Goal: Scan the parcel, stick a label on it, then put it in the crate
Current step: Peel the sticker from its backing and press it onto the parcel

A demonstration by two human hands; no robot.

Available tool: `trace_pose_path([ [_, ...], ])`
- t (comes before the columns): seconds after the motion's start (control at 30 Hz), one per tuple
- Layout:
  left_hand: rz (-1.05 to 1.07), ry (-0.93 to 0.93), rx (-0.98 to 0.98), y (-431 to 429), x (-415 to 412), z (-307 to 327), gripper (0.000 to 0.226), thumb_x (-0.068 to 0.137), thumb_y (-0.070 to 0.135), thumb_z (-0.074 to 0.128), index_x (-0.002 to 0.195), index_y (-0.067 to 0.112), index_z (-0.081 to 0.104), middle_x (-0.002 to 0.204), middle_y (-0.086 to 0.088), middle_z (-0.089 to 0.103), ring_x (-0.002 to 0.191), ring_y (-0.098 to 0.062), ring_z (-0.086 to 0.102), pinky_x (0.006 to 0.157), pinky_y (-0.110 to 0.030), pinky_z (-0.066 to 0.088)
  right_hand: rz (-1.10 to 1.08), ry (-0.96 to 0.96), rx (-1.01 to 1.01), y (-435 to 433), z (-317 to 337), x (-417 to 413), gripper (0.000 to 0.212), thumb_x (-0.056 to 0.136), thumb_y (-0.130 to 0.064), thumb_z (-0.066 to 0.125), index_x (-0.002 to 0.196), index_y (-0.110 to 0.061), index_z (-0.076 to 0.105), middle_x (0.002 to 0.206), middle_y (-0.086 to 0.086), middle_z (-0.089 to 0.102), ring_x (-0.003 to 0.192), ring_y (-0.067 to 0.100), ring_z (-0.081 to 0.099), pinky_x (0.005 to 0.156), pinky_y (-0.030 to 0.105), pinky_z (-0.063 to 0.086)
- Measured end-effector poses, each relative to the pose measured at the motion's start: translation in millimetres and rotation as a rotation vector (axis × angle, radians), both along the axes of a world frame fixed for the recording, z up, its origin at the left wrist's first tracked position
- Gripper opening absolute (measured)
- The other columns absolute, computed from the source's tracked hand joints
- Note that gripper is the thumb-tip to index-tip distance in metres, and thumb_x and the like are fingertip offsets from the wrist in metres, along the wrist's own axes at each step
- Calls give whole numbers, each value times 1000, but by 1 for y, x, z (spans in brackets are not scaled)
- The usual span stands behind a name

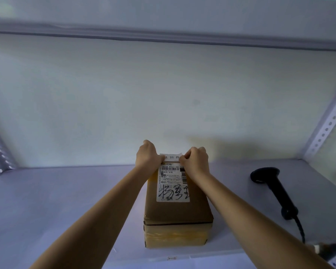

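My left grip (146, 155) and right grip (195, 159) each pinch an end of the label (171, 157) at the box's (177, 208) far edge; the scanner (273, 189) lies beside it.

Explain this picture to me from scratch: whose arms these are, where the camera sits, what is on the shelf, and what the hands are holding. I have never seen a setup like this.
There is no machine here. A person wears a camera on the head, so you look forward and down along their own two bare arms.

The grey shelf is part of a metal rack with a pale wall behind it. On it lies a brown cardboard parcel that already carries a printed shipping label with barcodes and handwriting.

The left hand and right hand together pinch a small white label by its two ends, holding it at the parcel's far edge.

To the right, a black handheld scanner lies on the shelf, untouched, its cable trailing toward the near edge. No crate is visible.
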State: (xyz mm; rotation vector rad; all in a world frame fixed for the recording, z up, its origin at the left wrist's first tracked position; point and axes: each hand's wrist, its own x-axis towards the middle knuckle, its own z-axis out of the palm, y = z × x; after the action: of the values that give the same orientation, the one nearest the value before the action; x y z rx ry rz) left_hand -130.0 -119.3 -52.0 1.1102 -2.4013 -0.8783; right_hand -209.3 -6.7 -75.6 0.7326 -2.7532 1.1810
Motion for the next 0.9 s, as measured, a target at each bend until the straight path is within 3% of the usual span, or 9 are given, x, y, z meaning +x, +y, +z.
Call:
trace_pose_path([
  [0.13,-74,88,-133,5,6,-8,21,90,11,56,110,5,53,113,-9,56,91,-23,54,75,-30,44,-5,107,9,3,5,6,20,87,-15,61,103,-6,53,113,12,50,102,27,53,78,31,45],
  [0.23,-294,33,-384,9,13,-19,34,91,8,46,120,13,64,128,-5,60,118,-25,52,95,-35,45,135,353,183,5,7,14,33,89,-9,55,121,-16,58,127,6,50,117,25,47,95,36,40],
  [0.33,-393,-102,-527,9,24,-19,41,93,20,42,125,30,66,136,10,60,130,-18,44,104,-36,34,258,424,352,9,7,19,39,91,-8,47,122,-24,65,136,3,47,127,25,39,103,40,31],
  [0.47,-336,-146,-557,8,39,-12,36,93,24,41,110,24,73,125,9,67,126,-22,51,98,-36,38,178,363,335,18,6,15,33,93,-14,48,118,-21,67,132,2,51,125,23,41,102,38,34],
  [0.53,-227,-15,-380,12,51,-11,34,93,23,42,110,27,73,128,4,66,126,-25,54,93,-33,44,162,270,174,25,3,13,32,94,-15,47,122,-19,64,135,1,52,128,22,44,105,37,38],
  [0.6,-159,138,-25,13,66,-15,35,97,27,46,126,24,64,138,-4,59,129,-24,53,94,-30,42,184,48,-51,44,-1,13,39,96,-23,49,134,-19,51,142,-4,47,134,17,41,109,34,37],
  [0.7,-407,326,558,7,105,-37,47,92,57,45,134,36,48,142,12,46,133,-10,41,109,-33,33,348,-435,-253,90,-10,25,64,85,-59,55,138,-27,38,131,-14,40,131,5,34,103,27,37],
  [0.8,-645,171,624,-3,136,-73,102,65,83,53,151,38,21,154,22,20,143,-2,25,120,-40,23,578,-603,-134,134,-26,37,121,50,-85,62,149,-36,14,147,-26,19,138,-2,20,114,29,23],
  [0.9,-758,64,647,-2,146,-91,107,62,69,71,149,52,11,161,19,13,141,2,31,117,-43,27,804,-626,-34,149,-33,52,131,49,-62,78,149,-44,-5,156,-31,2,146,-5,7,121,27,17],
])
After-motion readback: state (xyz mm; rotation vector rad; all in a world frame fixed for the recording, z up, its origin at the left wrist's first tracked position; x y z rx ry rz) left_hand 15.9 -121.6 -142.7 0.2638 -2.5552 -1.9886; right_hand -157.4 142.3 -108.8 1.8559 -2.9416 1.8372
